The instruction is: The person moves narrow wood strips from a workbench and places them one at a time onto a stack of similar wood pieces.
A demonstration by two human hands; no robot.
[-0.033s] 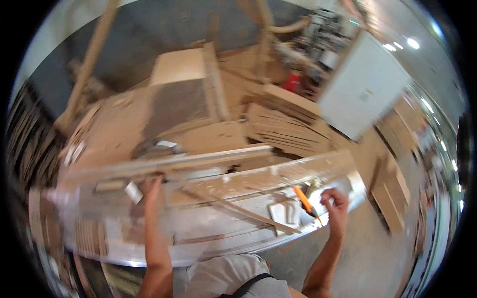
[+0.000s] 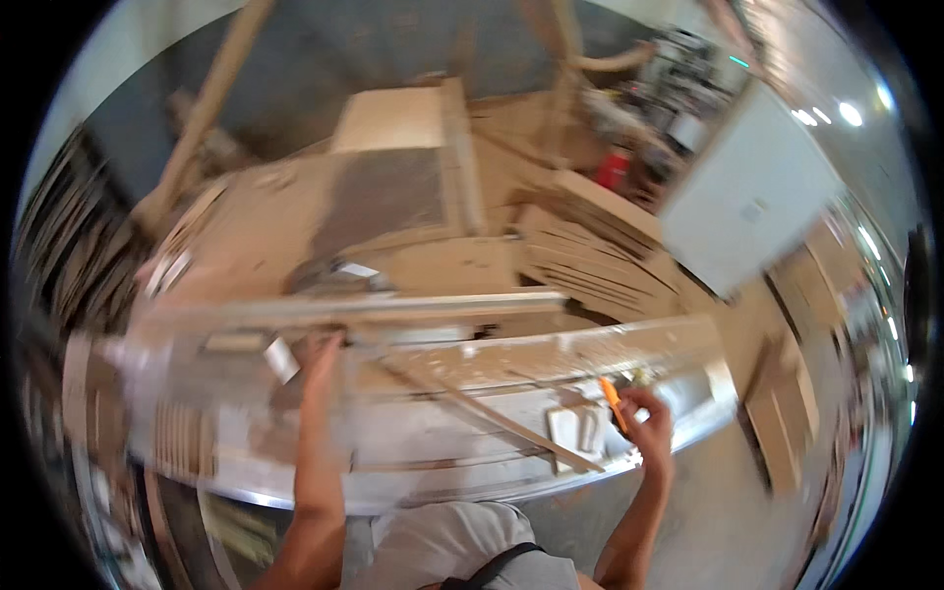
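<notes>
Right hand (image 2: pixel 649 421) has moved from just beside the orange tool (image 2: pixel 610 398) to meet it at the right part of the bench (image 2: pixel 403 433); the surroundings have slid slightly rightward in the frame. The tool lies immediately left of that hand's grip, its long axis running steeply from upper left to lower right, its lower end hidden by the fingers. These fingers look in contact with it, but blur leaves me unable to tell whether they are clamped. The left hand (image 2: pixel 320 356) is well apart from the tool, left of centre, just right of a small white block (image 2: pixel 281 360); whether its fingers are together or apart I cannot tell.

Pale and streaked, the bench carries a thin wooden strip (image 2: pixel 492 417) slanting down toward a white piece (image 2: pixel 564 429) near the tool, with a long board (image 2: pixel 560 351) behind. Beyond, brown panels (image 2: pixel 590 258) lie in the middle of the frame, a large white panel (image 2: pixel 752 192) leans at upper right, and a dark wall (image 2: pixel 393 44) spans the top.
</notes>
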